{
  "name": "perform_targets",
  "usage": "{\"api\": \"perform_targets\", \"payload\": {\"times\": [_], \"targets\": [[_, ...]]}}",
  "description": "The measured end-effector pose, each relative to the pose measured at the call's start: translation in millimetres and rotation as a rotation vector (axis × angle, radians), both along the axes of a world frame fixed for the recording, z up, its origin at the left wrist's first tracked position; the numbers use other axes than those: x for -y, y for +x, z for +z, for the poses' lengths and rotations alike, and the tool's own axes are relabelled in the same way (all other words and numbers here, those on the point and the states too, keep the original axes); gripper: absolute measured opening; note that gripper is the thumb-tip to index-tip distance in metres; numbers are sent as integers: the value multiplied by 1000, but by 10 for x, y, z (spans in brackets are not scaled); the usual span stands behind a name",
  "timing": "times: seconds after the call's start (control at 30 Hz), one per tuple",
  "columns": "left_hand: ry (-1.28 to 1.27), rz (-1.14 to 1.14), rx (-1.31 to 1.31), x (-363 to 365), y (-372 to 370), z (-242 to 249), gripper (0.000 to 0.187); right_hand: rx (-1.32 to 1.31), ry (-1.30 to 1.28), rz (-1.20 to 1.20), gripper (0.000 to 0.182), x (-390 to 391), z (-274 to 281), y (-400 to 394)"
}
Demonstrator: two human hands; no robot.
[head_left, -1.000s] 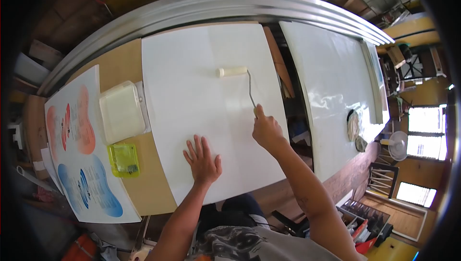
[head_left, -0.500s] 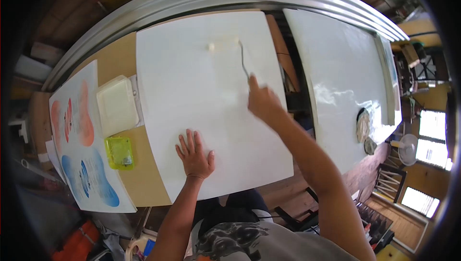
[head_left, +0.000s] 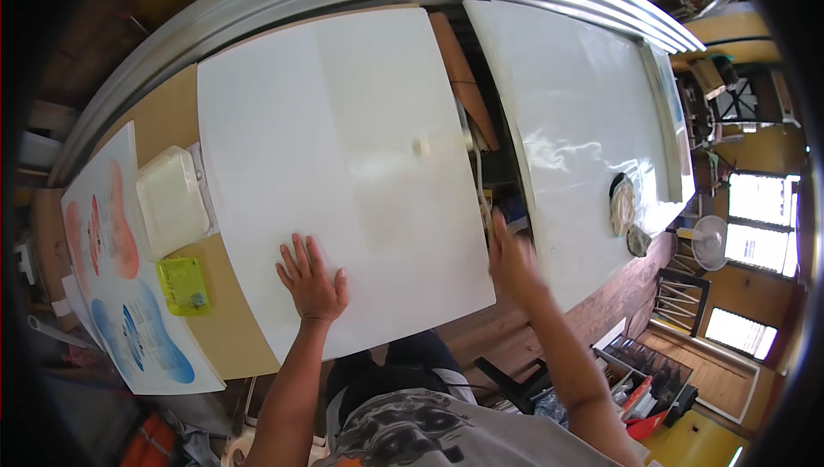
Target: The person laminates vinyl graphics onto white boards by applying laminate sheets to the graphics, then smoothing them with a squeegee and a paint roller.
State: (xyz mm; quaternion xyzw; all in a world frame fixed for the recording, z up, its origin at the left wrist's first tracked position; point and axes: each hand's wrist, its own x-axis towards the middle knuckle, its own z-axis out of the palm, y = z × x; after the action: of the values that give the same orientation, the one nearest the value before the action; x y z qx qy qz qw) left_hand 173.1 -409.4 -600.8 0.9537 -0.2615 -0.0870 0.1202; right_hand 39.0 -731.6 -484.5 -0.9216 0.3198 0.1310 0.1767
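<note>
A large white sheet [head_left: 275, 149] lies flat in front of me on a tan board [head_left: 221, 321]. My left hand [head_left: 314, 287] rests on its lower left part, palm down with the fingers spread. My right hand [head_left: 515, 265] is closed round the handle of a paint roller, beyond the sheet's right edge. The pale roller head [head_left: 439, 144] lies across the sheet near that edge, slightly blurred, and its bent wire frame runs down to my fist. A damp-looking sheen shows on the sheet left of the roller.
Left of the sheet are a cream plastic tray [head_left: 172, 201], a yellow-green tray [head_left: 184, 287] and a printed sheet with red and blue shapes [head_left: 129, 330]. A second glossy white panel [head_left: 566, 115] lies right, across a dark gap, with crumpled cloths [head_left: 624, 209] on it.
My right hand has brought the roller towards me and to the right, up to the sheet's right edge. My left hand stays flat on the sheet. The view has shifted slightly.
</note>
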Motion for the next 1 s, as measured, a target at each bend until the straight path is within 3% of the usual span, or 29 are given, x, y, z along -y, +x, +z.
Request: {"api": "perform_targets", "payload": {"times": [0.13, 0.2, 0.3, 0.33, 0.43, 0.47, 0.53, 0.67, 0.77, 0.87, 0.9, 1.0], "targets": [[-16, -3, 42, 12, -13, -18, 79, 173, -87, 107, 57, 757, -424, 1672], [-3, -2, 52, 23, -13, -36, 79, 176, -54, 116, 56, 846, -358, 1912], [1, -14, 56, 18, -28, -18, 79, 90, -31, 101, 56, 692, -277, 1411], [-2, -8, 59, 24, -11, -14, 78, 1, -18, 81, 57, 526, -206, 931], [0, -7, 57, 20, 0, -16, 78, 139, 39, 136, 62, 43, -74, -604], [-2, -3, 54, 17, -1, -15, 78, -132, 98, 55, 67, -150, 245, -886], [8, -5, 56, 20, 0, -17, 78, -92, 119, 83, 66, -382, 499, -1278], [17, -4, 65, 22, -8, -27, 78, -125, 103, 96, 63, -98, 463, -648], [14, -5, 91, 31, -7, -18, 78, -3, -5, 178, 57, 352, -107, 494], [14, -22, 91, 42, -29, -31, 78, 92, 43, 198, 55, 460, -296, 1657], [8, -16, 92, 43, -32, -39, 78, 130, 38, 193, 54, 453, -314, 1782], [6, -23, 86, 26, -29, -56, 79, 164, -50, 233, 56, 184, -286, 1109]]}}
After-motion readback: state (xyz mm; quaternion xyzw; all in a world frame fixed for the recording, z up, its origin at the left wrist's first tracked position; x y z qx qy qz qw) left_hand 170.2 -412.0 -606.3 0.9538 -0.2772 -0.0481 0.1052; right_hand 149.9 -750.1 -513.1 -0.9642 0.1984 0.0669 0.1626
